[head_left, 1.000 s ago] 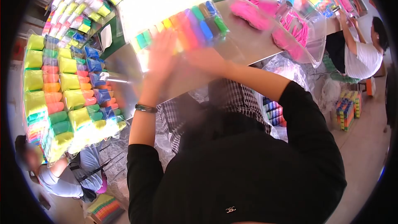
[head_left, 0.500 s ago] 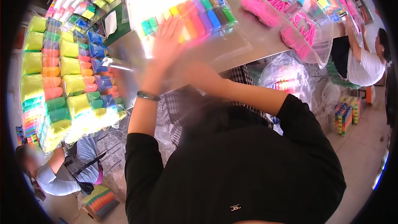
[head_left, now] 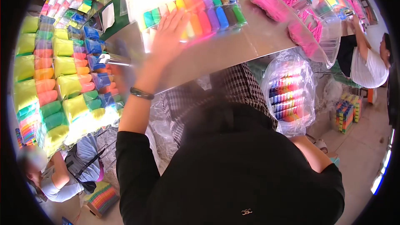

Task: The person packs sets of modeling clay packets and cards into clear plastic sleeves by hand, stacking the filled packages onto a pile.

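Note:
My left hand [head_left: 170,37] lies with its fingers spread on the near left part of a clear bag of colored packets [head_left: 203,14], which rests on the metal table [head_left: 225,52]. The packets run in two rows, from green and yellow through orange and purple to blue and brown. Bright white glare covers the far part of the bag. My right hand is out of sight; only its forearm [head_left: 310,153] shows at my right side, beside a large clear plastic bag [head_left: 291,93] full of multicolored packs.
Stacked bagged packets [head_left: 68,79] stand at the left. A clear bin [head_left: 329,41] with pink bundles [head_left: 302,39] sits at the table's right. One person [head_left: 62,183] is at the lower left, another [head_left: 366,64] at the right. Packs [head_left: 348,110] stand on the floor.
My right hand has moved off the table edge, down to my right side and out of view. My left hand stays on the bag. More of the large plastic bag shows.

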